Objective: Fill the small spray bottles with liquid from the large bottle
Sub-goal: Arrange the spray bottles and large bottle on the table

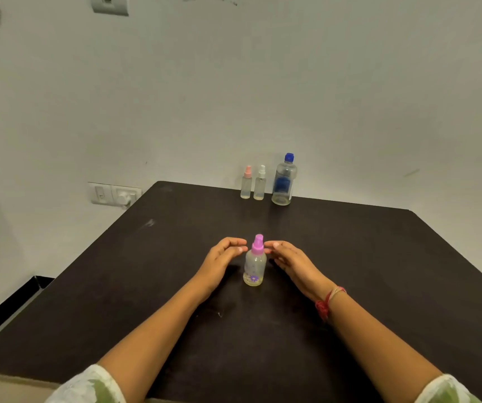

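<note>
Bottom corners of the frame: pale green-and-white sleeves (88,385), bare forearms reaching up toward the centre. Red thread (325,303) tied round the right wrist.

Centre of the frame: near spray bottle (254,266), upright on the dark table (364,271), magenta cap on. Clear body printed with a purple flower, holding only a shallow layer of pale yellowish liquid at the bottom. Left grip (222,257) released, fingers loosely bent, tips just beside the cap from the left of the frame. Right grip (289,257) likewise released, fingers stretched toward the cap from the right of the frame. Contact with the cap: cannot tell for either.

Beyond the hands, a broad stretch of bare dark table up to the far row, with more open surface out to both sides.

Upper middle of the frame, at the table's far edge and close to the wall: three containers in a row, upright and capped. Peach-capped spray bottle (246,183), just beside it white-capped spray bottle (260,184), each with a thin pale layer at the bottom. To their right, near but apart, large bottle (284,181) with blue cap and blue label; liquid level hard to read.

Left table edge slanting down to the lower left of the frame, right edge slanting down to the right margin. Wall socket (114,194) just left of the far left corner; switch plate (110,4) at the upper left of the frame.
</note>
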Available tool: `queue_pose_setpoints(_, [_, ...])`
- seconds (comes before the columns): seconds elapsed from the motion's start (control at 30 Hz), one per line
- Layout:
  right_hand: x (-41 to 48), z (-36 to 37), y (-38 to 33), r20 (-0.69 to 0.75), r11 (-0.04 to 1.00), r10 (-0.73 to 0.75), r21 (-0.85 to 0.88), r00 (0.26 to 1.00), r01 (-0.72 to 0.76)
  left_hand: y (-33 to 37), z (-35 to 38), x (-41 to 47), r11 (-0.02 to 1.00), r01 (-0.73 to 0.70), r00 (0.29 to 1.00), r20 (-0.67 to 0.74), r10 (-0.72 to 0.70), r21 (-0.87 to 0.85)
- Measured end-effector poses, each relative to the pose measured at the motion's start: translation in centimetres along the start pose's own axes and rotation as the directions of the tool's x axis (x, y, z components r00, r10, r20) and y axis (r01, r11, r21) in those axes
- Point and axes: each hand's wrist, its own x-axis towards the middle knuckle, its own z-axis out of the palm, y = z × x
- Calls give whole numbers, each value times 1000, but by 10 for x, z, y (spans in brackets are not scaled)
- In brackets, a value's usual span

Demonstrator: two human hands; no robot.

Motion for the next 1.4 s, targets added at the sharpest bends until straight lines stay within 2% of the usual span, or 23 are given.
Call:
queue_pose_setpoints(0.1, [-12, 1, -3, 72, 998, -14, -56, 997, 18, -1, -1, -1, 997, -33, 995, 96, 26, 66])
queue_pose_setpoints(0.23, [-22, 4, -6, 114, 987, -6, -157, 993, 24, -3, -1, -3, 966, -30, 977, 211, -26, 257])
queue_pose_setpoints(0.3, [-24, 6, -7, 135, 982, -13, -187, 991, 39, -5, 0, -3, 951, -27, 981, 189, -33, 308])
queue_pose_setpoints(0.5, [-28, 11, -8, 190, 975, -27, -214, 981, 68, -4, 1, -5, 951, -40, 993, 115, 4, 306])
queue_pose_setpoints(0.63, [-28, 15, -7, 146, 967, -10, -249, 989, 47, -3, 4, -7, 941, -60, 995, 93, 31, 333])
queue_pose_setpoints(0.73, [-28, 21, -4, 61, 960, -58, -270, 996, 72, -3, 6, -9, 935, -70, 996, 84, 43, 346])
queue_pose_setpoints(0.93, [-26, 23, 1, -62, 981, -95, -177, 994, 82, -2, 8, -10, 938, -77, 997, 55, 62, 337])
queue_pose_setpoints(1.23, [-1, 30, -7, -88, 992, -123, 14, 989, 124, -5, 8, 9, 950, -103, 989, -67, 128, 296])
queue_pose_setpoints(1.4, [39, 35, -5, -119, 988, -154, -16, 981, 153, -6, -4, 41, 962, -75, 987, -119, 109, 263])
